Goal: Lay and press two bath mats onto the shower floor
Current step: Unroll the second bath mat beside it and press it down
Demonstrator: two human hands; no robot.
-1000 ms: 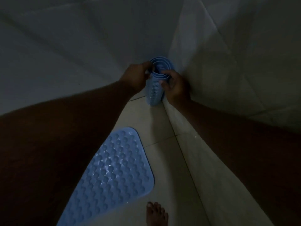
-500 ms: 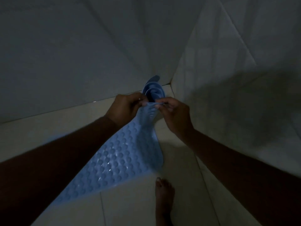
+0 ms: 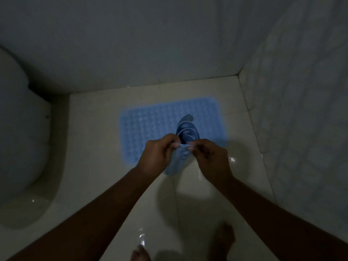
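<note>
A light blue bath mat (image 3: pixel 150 121) with a bumpy surface lies flat on the pale tiled shower floor (image 3: pixel 98 117), near the back wall. Above its near right part I hold a second blue mat (image 3: pixel 185 131), still rolled into a loose coil. My left hand (image 3: pixel 157 156) and my right hand (image 3: pixel 209 157) each pinch the roll's outer edge, close together, at about the same height. The roll's loose end hangs down between my hands.
A white toilet (image 3: pixel 20 140) fills the left side. Tiled walls close the back and the right (image 3: pixel 301 110). My bare feet (image 3: pixel 226 240) stand on the glossy wet floor at the bottom. The room is dim.
My view has swung from the wall corner down to the floor. The rolled mat has come away from the corner with both hands and now hangs over the flat mat.
</note>
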